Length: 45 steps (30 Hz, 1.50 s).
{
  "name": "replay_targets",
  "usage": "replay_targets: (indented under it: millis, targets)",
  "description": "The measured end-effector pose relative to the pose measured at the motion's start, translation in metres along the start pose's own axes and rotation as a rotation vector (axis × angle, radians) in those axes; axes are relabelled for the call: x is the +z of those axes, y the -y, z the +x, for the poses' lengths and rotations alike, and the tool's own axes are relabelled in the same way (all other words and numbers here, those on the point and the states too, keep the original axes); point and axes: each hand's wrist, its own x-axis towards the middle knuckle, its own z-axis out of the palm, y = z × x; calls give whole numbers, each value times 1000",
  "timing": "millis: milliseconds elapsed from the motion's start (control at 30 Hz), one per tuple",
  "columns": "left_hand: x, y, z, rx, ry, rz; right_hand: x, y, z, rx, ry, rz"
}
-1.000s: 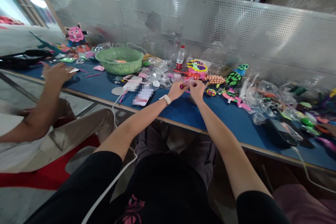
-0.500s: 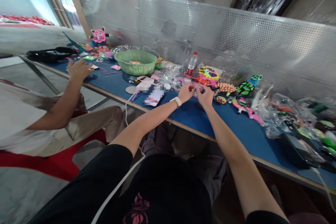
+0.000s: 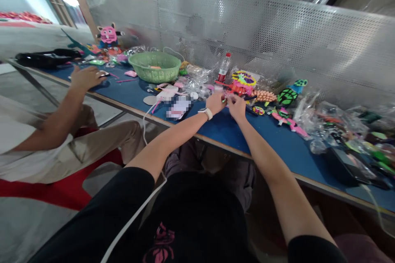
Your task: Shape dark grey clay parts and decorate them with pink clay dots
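Over the blue table [image 3: 222, 131], my left hand [image 3: 216, 102] and my right hand [image 3: 237, 107] meet with fingers pinched together. Between the fingertips is a small pinkish piece [image 3: 227, 96], too small to make out clearly. A pale watch band circles my left wrist. Just behind my hands sit a red and pink foam figure with a yellow ring [image 3: 243, 80] and a bottle with a red cap [image 3: 224, 68]. Left of my left hand lies a phone [image 3: 179, 108], its screen blurred.
A green basket [image 3: 155, 67] stands left of crumpled clear plastic [image 3: 197, 80]. Foam figures, plastic bags [image 3: 327, 121] and a black tray [image 3: 341, 166] lie to the right. At the left, another person's hand [image 3: 84, 77] rests by a phone. A white cable crosses my left arm.
The view has shifted slightly, so the table sits higher and further left. My hands stay together at the small piece. The other person's hand has lowered toward the table.
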Motion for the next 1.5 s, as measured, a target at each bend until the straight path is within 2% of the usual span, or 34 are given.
replay_targets:
  millis: [200, 500, 633, 733, 933, 1033, 1100, 1167, 1333, 1400, 1500]
  targets:
    - [-2, -3, 1, 15, 62, 146, -2, 0, 3, 73, 42, 23]
    - [-2, 5, 5, 20, 50, 79, -3, 4, 3, 68, 37, 16]
    - [-2, 7, 9, 50, 52, -175, -9, 0, 7, 71, 39, 28]
    - [-3, 5, 10, -5, 61, -475, -13, -2, 10, 106, 74, 175]
    - [-9, -3, 8, -275, 159, -994, -10, 2, 13, 452, 112, 724]
    - [-12, -6, 10, -302, 182, -1103, -6, 3, 13, 502, 110, 809]
    - [-12, -7, 11, -298, 175, -1097, -6, 3, 14, 450, 80, 749]
    - [-11, -7, 12, -298, 152, -1030, -9, 2, 13, 335, 48, 614]
    - [-5, -3, 13, -316, 112, -836, -25, 1, 11, 66, 55, 123]
    - [-3, 2, 16, -236, 76, -714, -30, 4, 10, 0, 93, -63]
    - [-1, 10, 18, -36, 39, -454, -36, 9, 9, -77, 184, -274]
